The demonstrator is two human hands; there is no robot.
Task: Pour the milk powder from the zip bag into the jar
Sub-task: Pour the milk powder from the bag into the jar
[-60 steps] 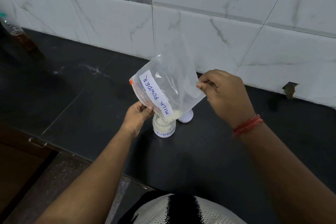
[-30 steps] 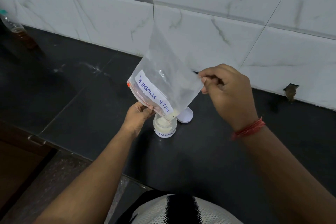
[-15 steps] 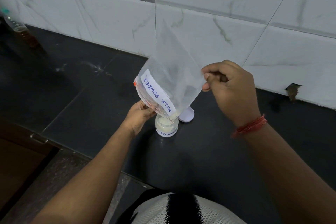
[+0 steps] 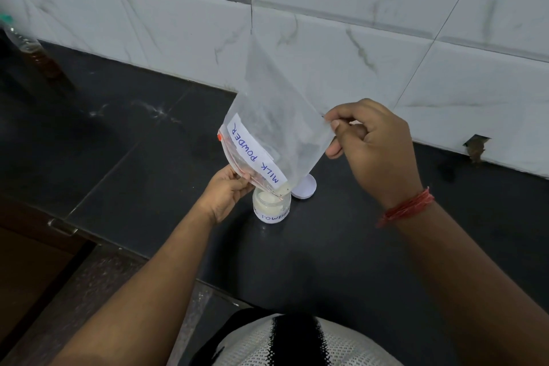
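Note:
A clear zip bag with a white "MILK POWDER" label hangs upside down, its mouth corner over the small open jar on the black counter. Cream powder fills the jar, and a little sits in the bag's lowest corner. My left hand pinches the bag's red zip edge just left of the jar. My right hand pinches the bag's bottom corner, raised to the right. The bag looks almost empty, dusted inside.
The jar's white lid lies flat on the counter just behind and right of the jar. A bottle with brown liquid stands at the far left. A white tiled wall rises behind. The counter edge runs at lower left.
The bag has been tipped steeper, its bottom lifted higher. The lump of powder at its mouth corner has shrunk and the jar has filled. Both hands keep their grips.

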